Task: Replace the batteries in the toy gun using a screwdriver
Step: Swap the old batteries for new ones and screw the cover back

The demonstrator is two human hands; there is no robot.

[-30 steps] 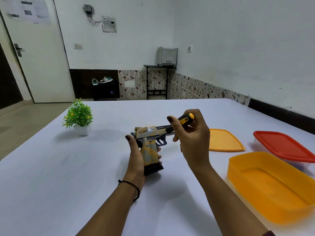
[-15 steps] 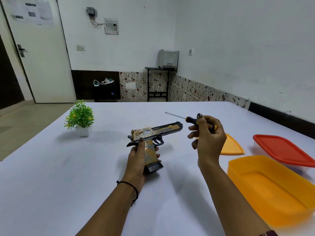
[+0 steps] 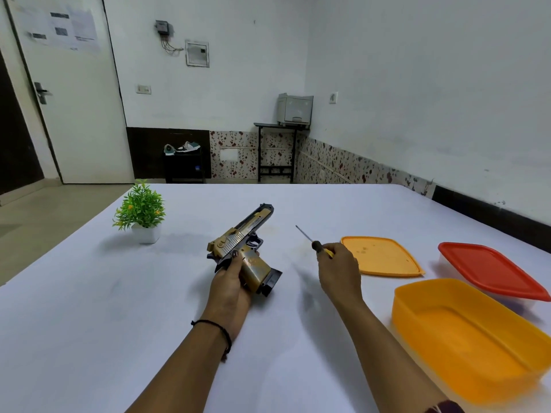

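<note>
The gold and black toy gun (image 3: pixel 243 247) is held just above the white table (image 3: pixel 89 293), its barrel pointing away and slightly right. My left hand (image 3: pixel 229 286) grips it around the handle and rear. To the right, my right hand (image 3: pixel 338 271) holds a screwdriver (image 3: pixel 311 241) by its black and yellow handle. The thin shaft points up and to the left, apart from the gun. No batteries are visible.
An orange lid (image 3: pixel 381 257) lies just right of my right hand. An open orange container (image 3: pixel 465 338) sits at the near right, with a red-lidded container (image 3: pixel 492 271) behind it. A small potted plant (image 3: pixel 141 216) stands at the far left.
The screwdriver came off the gun and moved right and down toward the table. My left hand turned the gun so its barrel points away instead of to the right.
</note>
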